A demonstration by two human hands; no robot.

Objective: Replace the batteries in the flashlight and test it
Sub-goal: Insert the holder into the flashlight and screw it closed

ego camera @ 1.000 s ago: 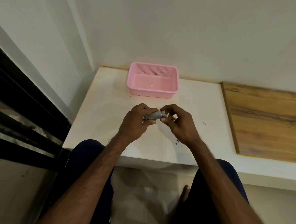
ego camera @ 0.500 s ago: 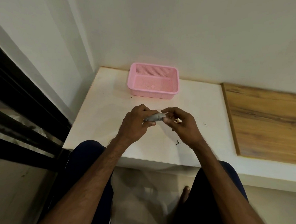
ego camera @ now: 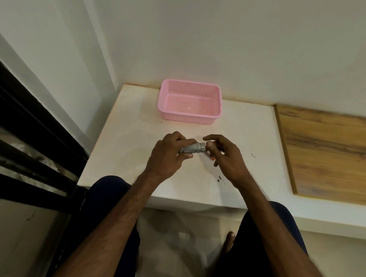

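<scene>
A small silver flashlight point(ego camera: 191, 148) is held just above the white bench point(ego camera: 123, 135), lying sideways with its ribbed end pointing right. The left hand point(ego camera: 168, 156) has its grip clamped around the body. The right hand point(ego camera: 225, 157) has loosened since a moment ago: its fingers point(ego camera: 211, 137) have spread and only the thumb tip seems to touch the ribbed end, where before they pinched it. That suggests one twist of the end piece is done and the hand is resetting for another. No batteries are visible. A pink basket point(ego camera: 219, 104) sits farther back; a wooden board point(ego camera: 330, 150) lies right.
</scene>
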